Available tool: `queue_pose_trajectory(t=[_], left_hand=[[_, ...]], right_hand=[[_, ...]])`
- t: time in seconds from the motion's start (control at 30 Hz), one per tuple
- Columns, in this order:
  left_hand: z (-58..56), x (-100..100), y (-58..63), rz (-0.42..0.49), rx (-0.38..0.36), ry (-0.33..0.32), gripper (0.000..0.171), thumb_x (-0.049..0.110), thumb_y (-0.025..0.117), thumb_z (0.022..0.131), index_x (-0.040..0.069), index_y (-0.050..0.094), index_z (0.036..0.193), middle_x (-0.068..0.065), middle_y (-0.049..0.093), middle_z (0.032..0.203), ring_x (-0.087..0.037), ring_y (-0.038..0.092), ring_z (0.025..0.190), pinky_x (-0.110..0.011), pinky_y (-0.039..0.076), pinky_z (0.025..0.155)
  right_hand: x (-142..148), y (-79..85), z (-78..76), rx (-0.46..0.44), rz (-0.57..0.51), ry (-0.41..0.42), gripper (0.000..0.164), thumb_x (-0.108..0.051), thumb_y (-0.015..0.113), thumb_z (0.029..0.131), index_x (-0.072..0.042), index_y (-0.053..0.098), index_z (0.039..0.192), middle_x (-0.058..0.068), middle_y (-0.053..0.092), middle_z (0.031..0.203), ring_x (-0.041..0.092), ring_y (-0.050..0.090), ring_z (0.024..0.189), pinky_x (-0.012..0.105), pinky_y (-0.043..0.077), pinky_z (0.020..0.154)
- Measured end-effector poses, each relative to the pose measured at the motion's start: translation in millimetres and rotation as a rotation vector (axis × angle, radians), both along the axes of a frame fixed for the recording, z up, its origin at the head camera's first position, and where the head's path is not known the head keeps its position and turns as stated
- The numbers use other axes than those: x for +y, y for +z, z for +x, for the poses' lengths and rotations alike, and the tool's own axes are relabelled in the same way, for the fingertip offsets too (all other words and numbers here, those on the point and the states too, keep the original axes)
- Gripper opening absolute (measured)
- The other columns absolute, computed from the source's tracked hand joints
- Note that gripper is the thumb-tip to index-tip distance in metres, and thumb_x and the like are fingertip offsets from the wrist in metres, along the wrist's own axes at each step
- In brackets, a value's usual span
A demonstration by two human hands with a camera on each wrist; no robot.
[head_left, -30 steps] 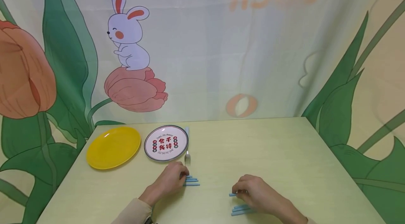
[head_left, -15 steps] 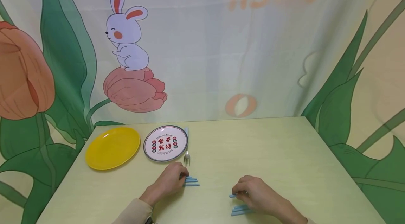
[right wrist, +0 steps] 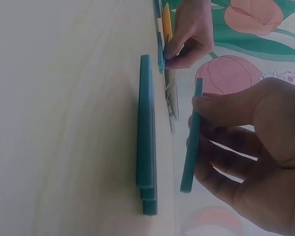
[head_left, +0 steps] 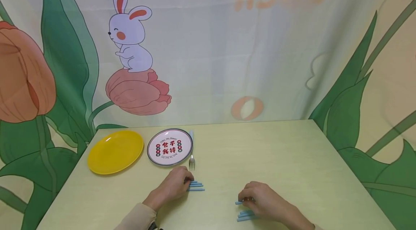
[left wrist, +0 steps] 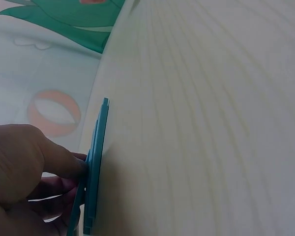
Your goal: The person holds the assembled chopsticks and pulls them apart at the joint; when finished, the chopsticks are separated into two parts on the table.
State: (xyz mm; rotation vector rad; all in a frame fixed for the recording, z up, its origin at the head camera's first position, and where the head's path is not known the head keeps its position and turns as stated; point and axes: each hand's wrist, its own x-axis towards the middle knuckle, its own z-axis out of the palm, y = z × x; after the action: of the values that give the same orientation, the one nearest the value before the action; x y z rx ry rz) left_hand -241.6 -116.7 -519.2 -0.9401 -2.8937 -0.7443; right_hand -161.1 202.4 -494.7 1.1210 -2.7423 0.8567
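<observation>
In the head view, my left hand (head_left: pixel 173 183) is at several light-blue sticks (head_left: pixel 196 185) lying side by side on the table. Its thumb and fingers pinch one blue stick (left wrist: pixel 77 209), which is tilted against the others in the left wrist view. My right hand (head_left: pixel 260 199) pinches another blue stick (right wrist: pixel 192 142) between thumb and fingertips, held up off the table. Below it, three blue sticks (right wrist: pixel 146 123) lie close together on the tabletop, apart from the held one. The right hand partly covers them in the head view.
At the back left lie a yellow plate (head_left: pixel 115 152) and a white plate (head_left: pixel 169 147) with red characters. A fork (head_left: pixel 192 163) with a pale blue handle lies against the white plate's right side. Behind the table (head_left: pixel 276 154) hangs a printed curtain (head_left: pixel 208 49).
My right hand has shifted slightly toward the near edge with its stick, closer to the three lying sticks. The left hand has hardly moved.
</observation>
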Motion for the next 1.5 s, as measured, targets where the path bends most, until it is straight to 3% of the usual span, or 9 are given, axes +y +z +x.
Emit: queue_pose_trajectory(t=[0.23,0.7,1.07,1.5], left_hand=[[0.2,0,1.1,0.000,-0.039,0.004,0.010,0.001,0.069,0.082,0.003,0.076,0.089,0.000,0.062,0.079,-0.010,0.052,0.073,-0.025,0.046,0.068],[-0.1,-2,1.8,-0.009,-0.020,0.007,0.010,0.003,0.069,0.083,0.004,0.077,0.089,0.001,0.063,0.079,-0.010,0.054,0.074,-0.026,0.046,0.068],[4.8,-5,3.1,-0.001,0.010,0.052,0.010,0.007,0.070,0.083,0.004,0.076,0.091,0.002,0.062,0.081,-0.008,0.053,0.074,-0.024,0.047,0.067],[14.4,-14,23.0,0.056,0.036,0.103,0.010,0.003,0.070,0.081,0.005,0.075,0.090,0.002,0.064,0.081,-0.014,0.058,0.074,-0.024,0.049,0.067]], right_hand=[[0,-2.9,-0.5,-0.046,0.026,0.006,0.013,-0.005,0.073,0.083,-0.016,0.074,0.089,-0.012,0.067,0.087,-0.002,0.057,0.080,0.016,0.050,0.068],[-1,-6.6,-1.4,-0.032,0.030,0.029,0.012,-0.005,0.074,0.082,-0.016,0.074,0.087,-0.012,0.067,0.085,-0.002,0.056,0.079,0.016,0.049,0.068],[-1,-7.8,-2.0,-0.059,0.068,0.029,0.012,-0.007,0.074,0.082,-0.018,0.075,0.088,-0.015,0.068,0.087,-0.003,0.057,0.080,0.018,0.049,0.069],[2,-8.3,-1.9,-0.101,0.085,0.027,0.009,-0.010,0.073,0.084,-0.018,0.076,0.088,-0.016,0.067,0.086,-0.004,0.055,0.079,0.018,0.049,0.070]])
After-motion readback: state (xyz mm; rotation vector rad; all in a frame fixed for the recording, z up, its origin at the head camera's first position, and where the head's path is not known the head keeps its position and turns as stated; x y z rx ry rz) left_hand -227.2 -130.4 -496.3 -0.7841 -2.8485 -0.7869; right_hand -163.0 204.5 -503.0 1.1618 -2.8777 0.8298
